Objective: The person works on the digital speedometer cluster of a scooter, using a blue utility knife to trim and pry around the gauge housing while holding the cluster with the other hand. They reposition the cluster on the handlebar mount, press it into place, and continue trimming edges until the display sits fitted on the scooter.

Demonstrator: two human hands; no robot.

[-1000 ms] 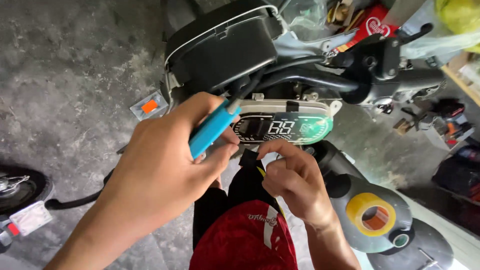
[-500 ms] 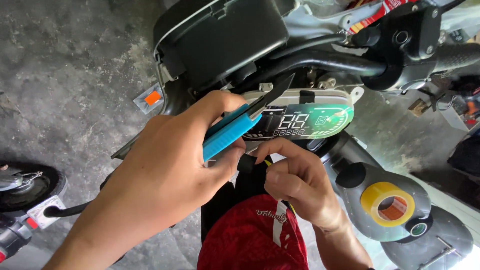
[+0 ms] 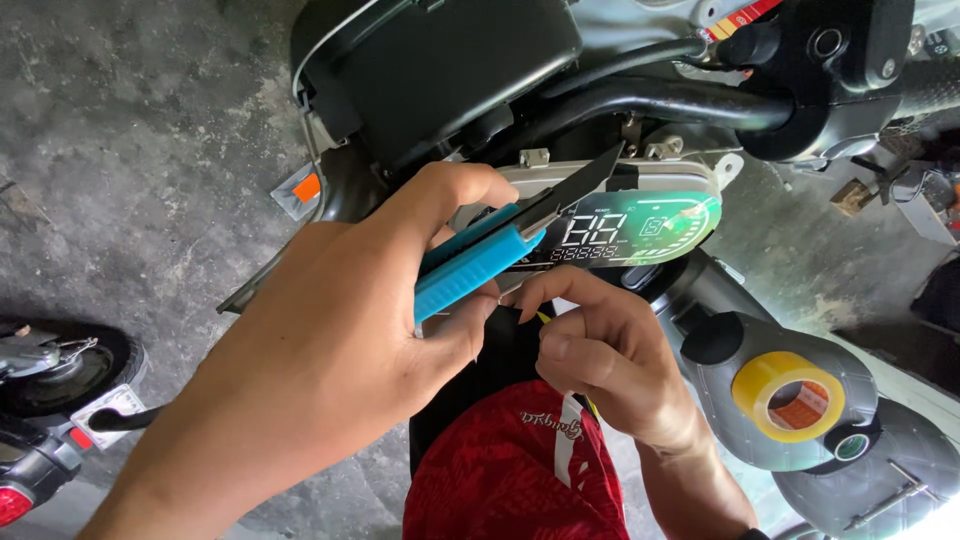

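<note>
My left hand [image 3: 320, 350] grips a blue utility knife [image 3: 470, 272]. Its dark blade [image 3: 588, 175] is extended and lies against the top left edge of a scooter's lit display panel [image 3: 645, 225]. Just below the panel, my right hand [image 3: 610, 355] pinches something thin and yellow [image 3: 543, 318], apparently a wire, between thumb and fingertips. Most of that piece is hidden by the fingers. The two hands almost touch under the knife handle.
A black handlebar [image 3: 650, 100] and a black front box [image 3: 450, 60] sit above the panel. A roll of yellow tape [image 3: 790, 395] rests on the grey body at right. A red patterned cloth [image 3: 510, 470] is below my hands. Another vehicle's wheel [image 3: 60, 370] stands at left on concrete.
The view has moved closer to the panel. The knife blade, retracted a second ago, is now extended and rests against the panel's upper left edge. My right hand keeps its pinch.
</note>
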